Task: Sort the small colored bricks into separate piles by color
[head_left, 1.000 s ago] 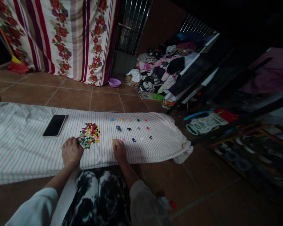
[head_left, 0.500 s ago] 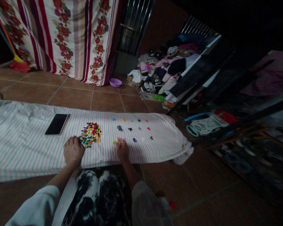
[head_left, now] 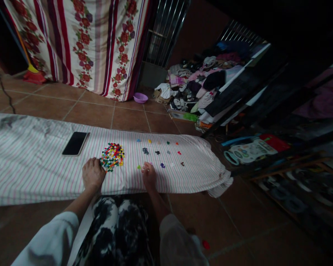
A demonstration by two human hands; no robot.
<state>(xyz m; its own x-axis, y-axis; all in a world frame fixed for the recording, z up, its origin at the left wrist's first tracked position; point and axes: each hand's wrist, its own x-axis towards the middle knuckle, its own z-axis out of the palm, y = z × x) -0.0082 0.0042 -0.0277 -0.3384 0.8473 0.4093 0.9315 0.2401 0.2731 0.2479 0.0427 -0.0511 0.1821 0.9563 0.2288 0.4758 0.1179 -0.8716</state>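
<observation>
A round pile of small multicoloured bead-like pieces [head_left: 112,157] lies on a striped cloth [head_left: 52,173]. My left hand [head_left: 93,173] rests palm down at the pile's left edge, fingers loosely bent and slightly apart. To the right are several small single-colour groups in rows, among them dark grey pieces [head_left: 145,150], purple pieces [head_left: 162,165] and brown pieces [head_left: 182,164]. My right hand [head_left: 149,175] is over the nearest row with thumb and fingers pinched together, just right of some light green pieces [head_left: 139,167]. Whatever sits between those fingertips is too small to make out.
A phone [head_left: 75,143] lies on the cloth left of the pile. Beyond the cloth's far edge, a purple basin [head_left: 140,98] stands on the tiled floor near a heap of clothes [head_left: 199,81]. A shoe rack [head_left: 299,184] is at the right.
The whole view has shifted, so the scene sits slightly farther right. Both hands keep nearly the same places beside the pile and the nearest row; the right fingers remain pinched.
</observation>
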